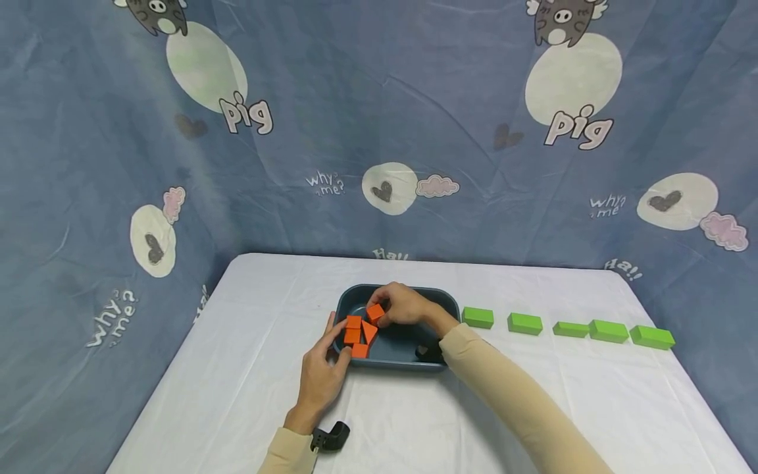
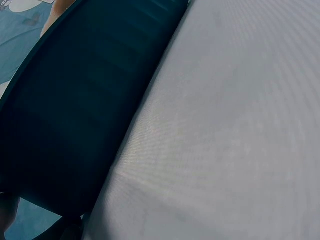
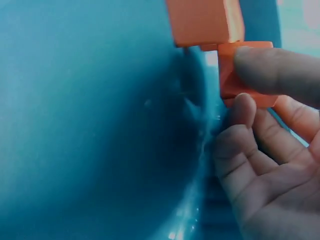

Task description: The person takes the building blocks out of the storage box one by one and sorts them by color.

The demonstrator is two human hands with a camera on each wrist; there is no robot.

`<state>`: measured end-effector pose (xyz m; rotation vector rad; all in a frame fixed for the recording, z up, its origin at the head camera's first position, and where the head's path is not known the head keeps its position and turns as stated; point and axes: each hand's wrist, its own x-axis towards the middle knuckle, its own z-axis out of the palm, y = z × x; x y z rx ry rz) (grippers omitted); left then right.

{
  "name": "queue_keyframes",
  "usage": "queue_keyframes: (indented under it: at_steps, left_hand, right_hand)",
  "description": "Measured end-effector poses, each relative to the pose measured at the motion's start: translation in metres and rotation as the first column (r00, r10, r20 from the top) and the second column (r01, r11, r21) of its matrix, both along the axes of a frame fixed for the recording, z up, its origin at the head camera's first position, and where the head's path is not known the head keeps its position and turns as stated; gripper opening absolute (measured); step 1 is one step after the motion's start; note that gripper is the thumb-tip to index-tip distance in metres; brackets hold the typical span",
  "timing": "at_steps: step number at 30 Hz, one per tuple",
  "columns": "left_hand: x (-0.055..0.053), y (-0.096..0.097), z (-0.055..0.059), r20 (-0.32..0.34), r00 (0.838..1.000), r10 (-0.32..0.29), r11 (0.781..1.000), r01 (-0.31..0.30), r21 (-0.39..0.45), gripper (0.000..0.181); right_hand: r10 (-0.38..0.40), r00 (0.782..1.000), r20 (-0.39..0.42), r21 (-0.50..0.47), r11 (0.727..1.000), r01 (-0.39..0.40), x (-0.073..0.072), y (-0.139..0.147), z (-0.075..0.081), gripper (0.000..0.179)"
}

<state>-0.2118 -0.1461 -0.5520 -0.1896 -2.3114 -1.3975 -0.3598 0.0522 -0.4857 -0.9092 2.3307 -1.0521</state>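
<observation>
A dark blue rectangular tray (image 1: 408, 361) sits on the white-covered table, with several orange blocks (image 1: 353, 336) grouped at its left end. Among them is an orange triangular block (image 1: 369, 332). My right hand (image 1: 405, 304) reaches over the tray and pinches an orange block (image 1: 376, 313); in the right wrist view the thumb presses on this block (image 3: 228, 80), close beside another orange block (image 3: 200, 22). At the tray's left side, my left hand (image 1: 320, 375) rests with spread, fairly straight fingers touching the rim. The left wrist view shows mostly the tray's dark outer wall (image 2: 85, 100).
Several green blocks (image 1: 525, 323) stand in a row right of the tray. The right sleeve (image 1: 503, 388) crosses the tray's right end, where a black wrist device (image 1: 429, 352) shows. Behind the table (image 1: 266, 296) hangs a blue patterned cloth (image 1: 331, 224).
</observation>
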Motion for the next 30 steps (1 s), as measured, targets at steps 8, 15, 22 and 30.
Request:
queue_keyframes:
  at_steps: [8,15,22,30]
  left_hand:
    - [0.0,0.001,0.001,0.004,1.0,-0.002,1.0,0.002,-0.012,0.052]
    - [0.0,0.0,0.0,-0.006,1.0,-0.009,1.0,0.009,0.002,0.053]
    - [0.0,-0.001,-0.001,-0.027,1.0,-0.001,1.0,0.001,0.016,0.053]
    - [-0.001,0.001,-0.002,-0.028,1.0,-0.001,1.0,0.001,0.015,0.053]
  right_hand:
    - [-0.011,0.999,0.048,-0.125,0.992,0.017,-0.001,0.014,0.016,0.033]
    - [-0.076,0.991,0.111,-0.25,0.963,0.101,0.007,0.032,0.034,0.034]
    - [-0.169,0.983,0.073,-0.305,0.935,0.184,0.018,0.054,0.051,0.036]
    - [-0.28,0.956,0.082,-0.327,0.899,0.292,0.037,0.088,0.064,0.038]
